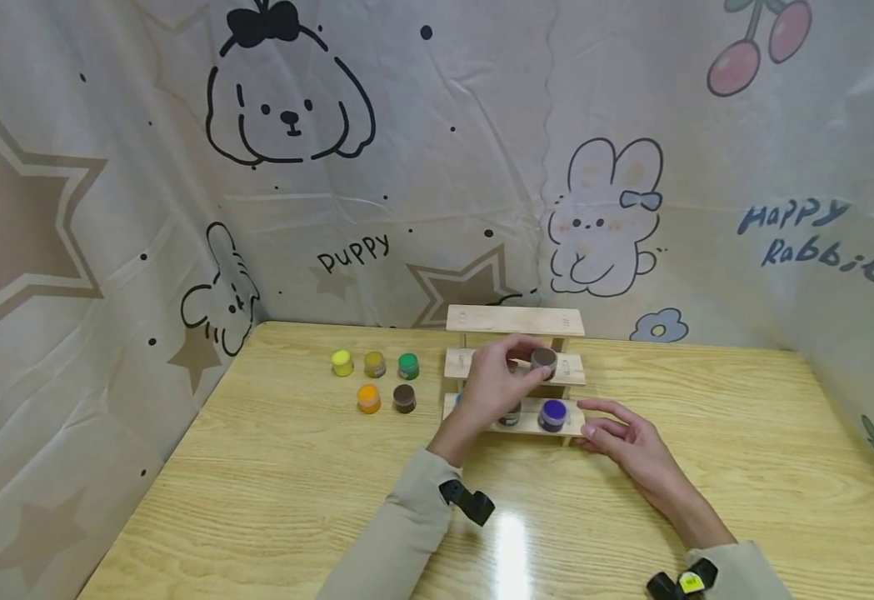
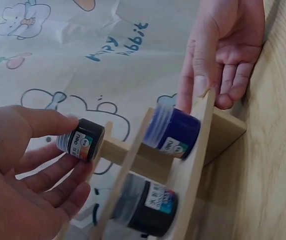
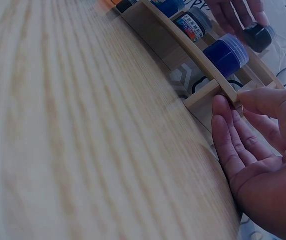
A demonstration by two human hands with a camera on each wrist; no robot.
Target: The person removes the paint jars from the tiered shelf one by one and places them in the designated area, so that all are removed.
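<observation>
My left hand (image 1: 498, 379) pinches a small dark paint jar (image 1: 544, 362) between thumb and fingertips at the right part of the middle shelf of a wooden three-step rack (image 1: 515, 320). In the left wrist view this jar (image 2: 87, 140) shows a printed label; whether it touches the shelf I cannot tell. My right hand (image 1: 635, 450) grips the right end of the lowest shelf, thumb against the board and fingers behind it in the right wrist view. A purple-blue paint jar (image 1: 553, 415) and a black one (image 2: 150, 206) stand on that shelf; a blue one (image 3: 168, 6) is partly hidden.
Left of the rack, several paint jars stand on the wooden table (image 1: 294, 492): yellow (image 1: 342, 362), olive (image 1: 374, 364), green (image 1: 408, 365), orange (image 1: 368, 398) and dark brown (image 1: 404, 398). A printed cloth (image 1: 407, 167) hangs behind the table.
</observation>
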